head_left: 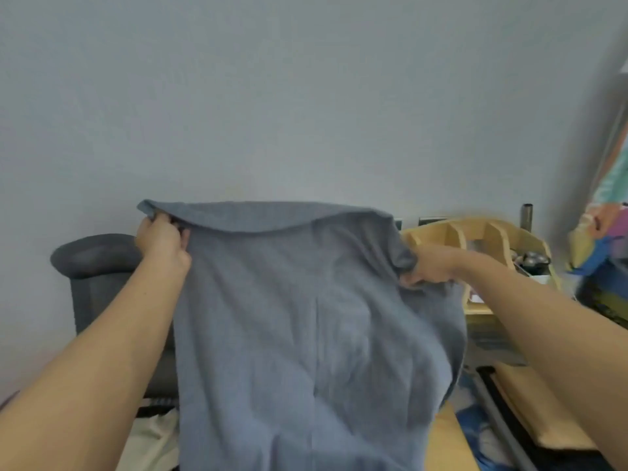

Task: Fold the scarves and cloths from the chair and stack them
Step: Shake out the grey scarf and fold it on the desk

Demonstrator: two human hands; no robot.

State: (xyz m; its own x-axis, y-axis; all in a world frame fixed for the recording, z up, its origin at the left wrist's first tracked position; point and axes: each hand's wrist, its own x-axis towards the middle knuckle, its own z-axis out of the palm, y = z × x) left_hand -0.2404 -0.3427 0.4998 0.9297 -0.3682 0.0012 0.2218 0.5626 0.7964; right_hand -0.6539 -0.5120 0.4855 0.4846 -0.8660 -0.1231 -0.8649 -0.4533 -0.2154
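A large grey-blue cloth (306,334) hangs spread in front of me, held up by its top edge. My left hand (162,244) grips the upper left corner, fingers curled over the hem. My right hand (424,271) grips the bunched upper right corner. The cloth drops past the bottom of the view and hides most of the dark grey chair (95,263) behind it. A pale cream cloth (153,440) lies low on the left, beside the hanging cloth.
A wooden desk organiser (482,239) with slots stands on a desk at the right. A plain grey wall fills the background. Colourful fabric (605,232) hangs at the far right. A wooden surface (445,443) shows at bottom right.
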